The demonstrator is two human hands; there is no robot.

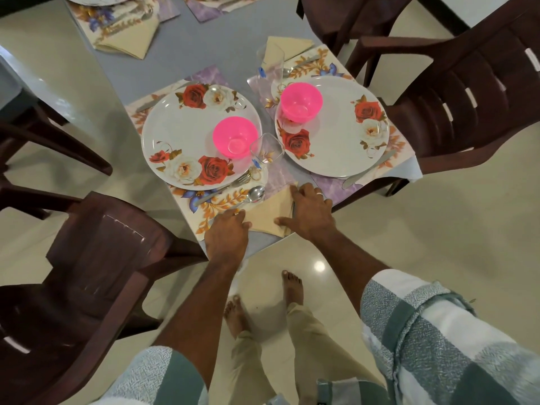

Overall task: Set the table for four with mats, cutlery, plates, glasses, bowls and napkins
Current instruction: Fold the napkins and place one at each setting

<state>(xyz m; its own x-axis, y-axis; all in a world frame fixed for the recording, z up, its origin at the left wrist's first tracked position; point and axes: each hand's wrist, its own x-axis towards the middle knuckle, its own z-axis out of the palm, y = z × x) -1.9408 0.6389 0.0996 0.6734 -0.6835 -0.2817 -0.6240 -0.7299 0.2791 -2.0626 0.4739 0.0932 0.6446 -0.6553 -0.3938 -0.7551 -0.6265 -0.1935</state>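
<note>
Landmark: the near plate, white with roses. On it sits one pink bowl; a second pink bowl sits on the second plate, to its right. Two glasses are countable: one at the near plate's right rim, another beyond it toward the far side. Below the near plate lie one fork and one spoon on the floral mat. The beige napkin lies at the counter corner, below and right of that plate. My left hand and my right hand both press flat, fingers relaxed, on its edges. Three brown chairs border the counter; open floor lies behind the corner.
</note>
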